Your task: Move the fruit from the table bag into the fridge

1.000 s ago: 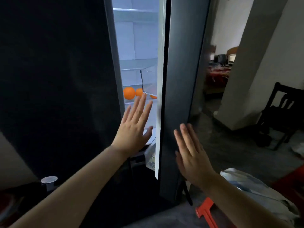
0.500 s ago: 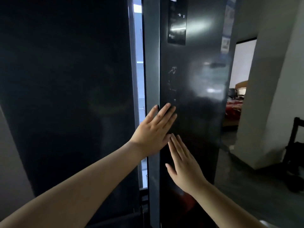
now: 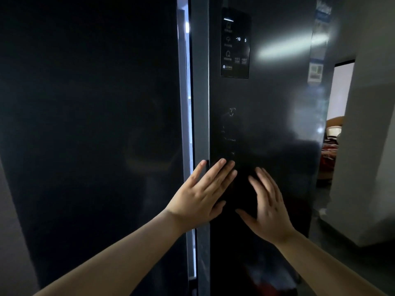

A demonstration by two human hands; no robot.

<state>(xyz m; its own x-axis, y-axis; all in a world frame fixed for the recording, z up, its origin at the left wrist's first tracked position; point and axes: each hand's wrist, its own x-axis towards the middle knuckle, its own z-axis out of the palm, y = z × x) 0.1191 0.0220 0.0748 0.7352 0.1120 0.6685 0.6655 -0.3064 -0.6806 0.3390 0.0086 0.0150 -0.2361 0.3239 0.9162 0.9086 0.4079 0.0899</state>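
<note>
I press my left hand (image 3: 203,195) and right hand (image 3: 268,207), fingers (image 3: 215,174) straight and holding nothing, flat on the fridge door (image 3: 277,124) near its free edge, and should push evenly until the lit gap (image 3: 187,103) seals; no fruit is in view.

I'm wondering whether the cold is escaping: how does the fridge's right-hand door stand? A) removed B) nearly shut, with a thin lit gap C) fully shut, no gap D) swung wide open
B: a thin lit gap shows between the left door and the right door, which the left hand and right hand press with flat fingers.
</note>
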